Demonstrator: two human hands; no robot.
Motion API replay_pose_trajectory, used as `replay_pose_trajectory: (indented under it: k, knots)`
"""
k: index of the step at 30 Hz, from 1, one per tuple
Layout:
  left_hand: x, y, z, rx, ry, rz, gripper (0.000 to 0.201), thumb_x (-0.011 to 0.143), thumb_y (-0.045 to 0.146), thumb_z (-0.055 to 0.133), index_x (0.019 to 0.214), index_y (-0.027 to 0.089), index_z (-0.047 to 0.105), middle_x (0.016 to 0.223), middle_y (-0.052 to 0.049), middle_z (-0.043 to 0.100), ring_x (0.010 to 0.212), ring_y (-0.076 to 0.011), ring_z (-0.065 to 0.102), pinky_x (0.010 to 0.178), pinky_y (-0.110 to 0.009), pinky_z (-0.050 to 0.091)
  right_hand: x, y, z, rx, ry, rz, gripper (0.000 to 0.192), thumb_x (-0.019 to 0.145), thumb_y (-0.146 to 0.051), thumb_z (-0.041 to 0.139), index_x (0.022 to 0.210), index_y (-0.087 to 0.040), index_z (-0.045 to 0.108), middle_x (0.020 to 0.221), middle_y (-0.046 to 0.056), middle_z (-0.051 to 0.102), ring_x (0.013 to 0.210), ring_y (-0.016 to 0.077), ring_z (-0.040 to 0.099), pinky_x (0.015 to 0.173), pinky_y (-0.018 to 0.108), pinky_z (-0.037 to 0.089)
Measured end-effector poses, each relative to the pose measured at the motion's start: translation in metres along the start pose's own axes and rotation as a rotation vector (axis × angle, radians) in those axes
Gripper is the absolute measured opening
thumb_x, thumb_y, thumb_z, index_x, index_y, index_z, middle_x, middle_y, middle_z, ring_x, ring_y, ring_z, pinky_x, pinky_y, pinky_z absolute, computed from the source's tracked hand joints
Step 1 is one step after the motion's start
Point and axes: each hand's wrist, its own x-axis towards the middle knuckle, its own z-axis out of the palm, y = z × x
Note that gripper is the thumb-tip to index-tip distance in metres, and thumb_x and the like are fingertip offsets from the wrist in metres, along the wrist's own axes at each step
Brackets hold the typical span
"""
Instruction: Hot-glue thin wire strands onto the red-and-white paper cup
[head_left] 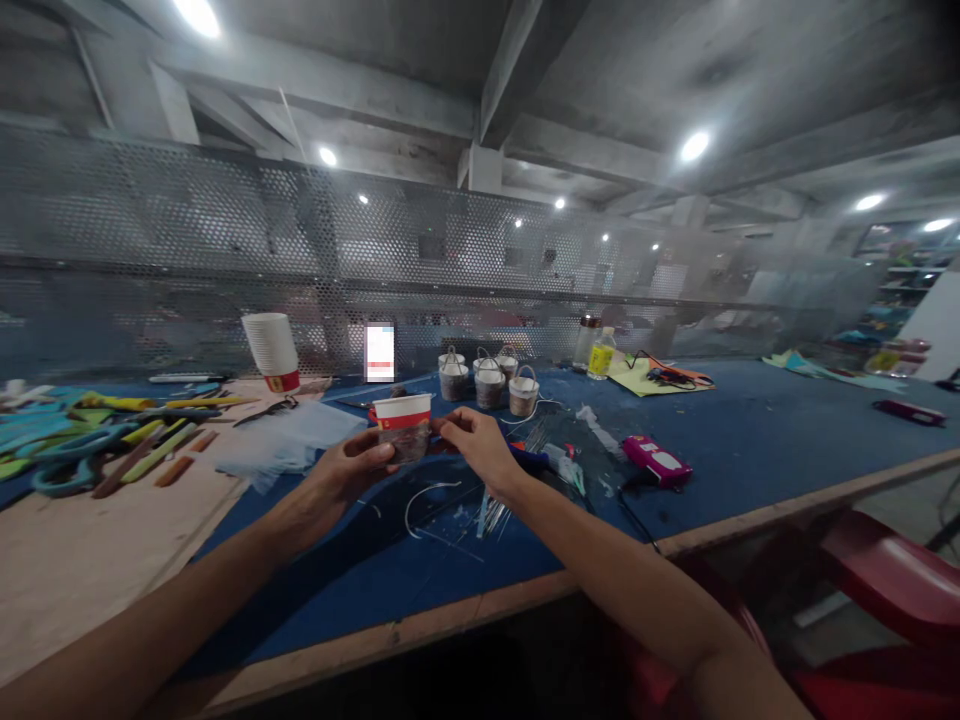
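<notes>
You work at a long blue table (750,450), and the paper cup (403,424) is above it, in the middle in front of you, held up between your two hands. Your left hand (352,472) is closed around the left side and the bottom of the cup, so the cup stands upright with its open mouth to the top; this hand carries it. Your right hand (476,437) comes from the right side, and its fingertips are pinched together just beside the right wall of the cup, touching it or almost touching; I cannot tell if something thin is between these fingers. So the cup lies to the left of your right hand and is already inside your left hand. Behind the cup, well apart, four small buckets (489,380) with wire handles stand together. Near your right wrist, a pink tool (657,461) lies on the table.
</notes>
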Motion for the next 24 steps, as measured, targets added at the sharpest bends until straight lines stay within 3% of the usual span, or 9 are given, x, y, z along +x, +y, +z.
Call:
replay_pose_trajectory:
  k: [3,11,18,24]
  knots:
    - [-0.002,0.005,0.004,0.023,0.044,-0.033,0.032,0.077,0.030,0.088,0.107,0.019,0.082,0.126,-0.014,0.079,0.118,-0.0291,0.073,0.103,-0.038,0.058,0.003,0.007,-0.002,-0.082,0.024,-0.072,0.024,0.083,-0.040,0.076,0.079,-0.019,0.064,0.075,-0.002,0.069,0.069,0.0159,0.070,0.072,0.027,0.052]
    - [-0.008,0.004,0.015,0.073,0.052,-0.021,0.045,0.073,0.032,0.091,0.115,0.019,0.080,0.130,-0.015,0.077,0.123,-0.0327,0.070,0.105,-0.040,0.055,-0.005,0.005,0.003,-0.338,0.026,-0.190,0.034,0.089,-0.052,0.072,0.078,-0.021,0.069,0.078,0.001,0.074,0.076,0.0176,0.071,0.076,0.028,0.051]
    - [-0.008,0.004,0.014,0.090,0.069,-0.021,0.043,0.072,0.031,0.091,0.112,0.018,0.081,0.123,-0.014,0.080,0.116,-0.0313,0.074,0.096,-0.035,0.059,-0.009,0.002,0.004,-0.312,-0.002,-0.199,0.032,0.090,-0.052,0.071,0.080,-0.021,0.071,0.076,0.000,0.073,0.075,0.0178,0.070,0.076,0.028,0.051]
    - [-0.007,0.003,0.011,0.033,0.012,-0.059,0.039,0.074,0.032,0.091,0.110,0.018,0.083,0.121,-0.016,0.081,0.117,-0.0319,0.074,0.101,-0.038,0.057,-0.007,0.006,0.002,-0.269,-0.010,-0.212,0.033,0.089,-0.054,0.071,0.080,-0.022,0.070,0.081,0.001,0.075,0.082,0.0200,0.072,0.083,0.032,0.055]
